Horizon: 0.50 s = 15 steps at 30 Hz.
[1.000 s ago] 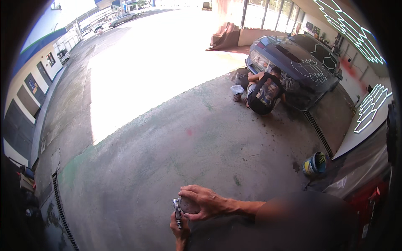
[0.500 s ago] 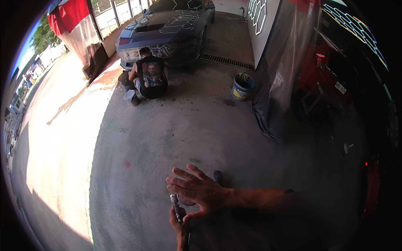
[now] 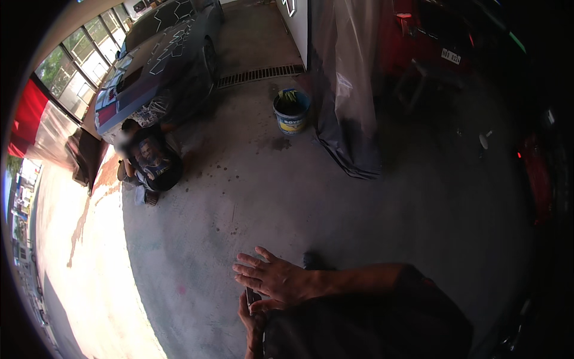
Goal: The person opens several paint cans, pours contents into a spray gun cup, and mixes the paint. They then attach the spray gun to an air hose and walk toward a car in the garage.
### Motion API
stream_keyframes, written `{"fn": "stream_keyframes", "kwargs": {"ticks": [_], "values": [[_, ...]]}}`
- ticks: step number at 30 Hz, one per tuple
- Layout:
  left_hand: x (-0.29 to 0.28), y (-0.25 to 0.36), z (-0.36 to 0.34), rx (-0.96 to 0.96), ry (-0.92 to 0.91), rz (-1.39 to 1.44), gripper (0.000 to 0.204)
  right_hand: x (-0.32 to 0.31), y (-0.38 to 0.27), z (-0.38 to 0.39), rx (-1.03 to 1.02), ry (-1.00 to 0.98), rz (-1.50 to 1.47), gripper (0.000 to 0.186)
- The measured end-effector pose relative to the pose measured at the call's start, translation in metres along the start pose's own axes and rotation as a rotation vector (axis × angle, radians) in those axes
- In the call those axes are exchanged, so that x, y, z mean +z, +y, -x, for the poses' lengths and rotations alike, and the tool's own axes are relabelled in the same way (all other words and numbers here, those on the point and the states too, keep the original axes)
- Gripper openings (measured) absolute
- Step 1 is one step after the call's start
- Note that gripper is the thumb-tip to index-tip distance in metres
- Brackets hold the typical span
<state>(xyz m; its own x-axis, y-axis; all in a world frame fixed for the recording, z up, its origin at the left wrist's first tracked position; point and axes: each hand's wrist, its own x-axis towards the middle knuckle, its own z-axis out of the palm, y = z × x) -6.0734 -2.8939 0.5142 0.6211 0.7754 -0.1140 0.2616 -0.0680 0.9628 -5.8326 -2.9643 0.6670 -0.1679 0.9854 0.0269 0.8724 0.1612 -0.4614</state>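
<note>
Left hand (image 3: 253, 321): grip closed around small handheld tool (image 3: 253, 295); fingers at tool's left side, forearm rising from lower edge. Tool: between hands, mostly hidden beneath right hand. Right hand (image 3: 274, 280): grip wide, back of hand upward, fingers spread and pointing left, thumb lower, near left hand; contact with tool cannot be told. Right forearm (image 3: 353, 279): nearly level, entering from right, above concrete floor (image 3: 263, 209). Blue bucket (image 3: 292, 122): well apart, beyond hands.
</note>
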Motion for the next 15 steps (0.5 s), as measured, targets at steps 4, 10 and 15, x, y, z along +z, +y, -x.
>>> {"fn": "stream_keyframes", "kwargs": {"ticks": [4, 10, 15], "values": [[0.035, 0.042, -0.086, -0.008, -0.028, -0.064, 0.043, -0.061, 0.076, 0.005, 0.058, 0.37, -0.141, 0.074], [0.067, 0.049, -0.237, -0.059, -0.139, 0.001, 0.043, -0.122, 0.21, 0.007, 0.366, 0.771, -0.231, 0.032], [0.098, 0.026, -0.395, -0.045, -0.265, -0.18, 0.047, -0.113, 0.342, 0.031, 0.706, 0.621, -0.043, 0.019]]}}
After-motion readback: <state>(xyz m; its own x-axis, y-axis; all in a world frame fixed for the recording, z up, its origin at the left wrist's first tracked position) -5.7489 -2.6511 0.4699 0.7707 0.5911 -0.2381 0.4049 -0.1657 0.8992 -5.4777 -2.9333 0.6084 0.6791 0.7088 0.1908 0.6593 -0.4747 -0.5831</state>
